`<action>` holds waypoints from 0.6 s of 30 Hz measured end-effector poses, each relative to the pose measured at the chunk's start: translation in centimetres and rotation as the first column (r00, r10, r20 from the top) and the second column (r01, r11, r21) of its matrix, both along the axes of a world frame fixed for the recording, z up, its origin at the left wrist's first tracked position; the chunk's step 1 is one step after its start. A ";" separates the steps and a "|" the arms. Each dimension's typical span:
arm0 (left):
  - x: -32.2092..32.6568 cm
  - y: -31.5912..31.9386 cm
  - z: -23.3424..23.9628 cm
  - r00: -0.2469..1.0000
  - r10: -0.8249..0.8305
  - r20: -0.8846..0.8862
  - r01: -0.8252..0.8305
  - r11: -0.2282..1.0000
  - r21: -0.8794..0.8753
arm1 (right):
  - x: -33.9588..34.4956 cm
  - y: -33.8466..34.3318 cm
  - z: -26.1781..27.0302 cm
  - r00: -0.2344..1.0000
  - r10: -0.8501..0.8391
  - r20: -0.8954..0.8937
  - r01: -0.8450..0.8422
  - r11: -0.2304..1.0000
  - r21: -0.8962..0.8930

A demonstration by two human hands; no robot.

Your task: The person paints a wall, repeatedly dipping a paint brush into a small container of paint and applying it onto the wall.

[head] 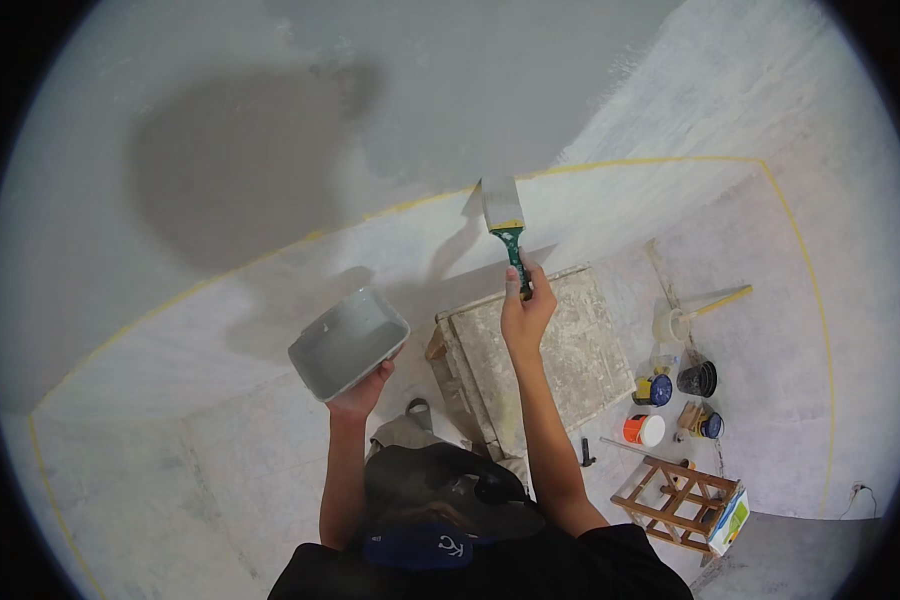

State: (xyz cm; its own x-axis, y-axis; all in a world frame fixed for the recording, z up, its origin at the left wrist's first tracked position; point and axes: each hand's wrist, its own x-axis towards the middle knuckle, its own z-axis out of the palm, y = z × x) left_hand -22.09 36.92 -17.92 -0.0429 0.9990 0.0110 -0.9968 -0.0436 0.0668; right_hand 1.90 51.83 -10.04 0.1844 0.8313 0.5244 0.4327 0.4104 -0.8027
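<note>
My right hand [529,304] grips the green, paint-spotted handle of a wide flat paintbrush [504,206]. Its grey-coated bristles point up and meet the yellow line [615,163] on the wall, though I cannot tell whether they touch the surface. Above that line the wall is coated in grey paint [465,90]; below it the wall [592,202] is whitish. With my left hand [364,390] I hold up a rectangular tray [349,345] from beneath, tilted, its inside covered with grey paint.
A paint-splattered platform [570,352] stands below my right arm. On the floor to the right are an orange-and-white bucket [643,430], a black bucket [697,379], a blue-lidded tub [652,391], a pale bucket [671,325] with a yellow stick, and a wooden stool frame [679,506].
</note>
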 end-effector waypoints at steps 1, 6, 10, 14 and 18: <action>-0.1 0.0 -0.1 1.000 -0.007 0.003 0.007 1.000 0.006 | 0.1 0.3 -0.3 0.999 0.019 0.037 -0.020 0.999 0.047; -0.3 -0.1 0.1 1.000 -0.003 0.010 0.002 1.000 0.011 | 0.5 -0.6 0.0 0.999 -0.012 -0.053 0.010 0.999 -0.054; -0.2 0.2 0.7 1.000 0.007 0.001 -0.007 1.000 -0.011 | -0.1 -1.3 1.4 0.991 0.048 0.122 -0.052 0.998 0.025; -0.4 0.2 0.6 1.000 -0.013 -0.003 0.013 0.999 -0.051 | -3.9 -3.1 2.4 0.979 0.138 0.150 -0.161 0.975 0.154; -0.3 0.3 1.1 1.000 -0.014 0.004 0.014 1.000 -0.002 | -4.7 -3.8 0.2 0.983 0.142 0.113 -0.148 0.988 0.049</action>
State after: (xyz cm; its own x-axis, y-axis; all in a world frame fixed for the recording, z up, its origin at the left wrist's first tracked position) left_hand -22.35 37.18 -16.83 -0.0289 0.9995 0.0085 -0.9976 -0.0294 0.0634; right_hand -2.83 48.06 -9.83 0.0028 0.8129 0.5823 0.4489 0.5194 -0.7272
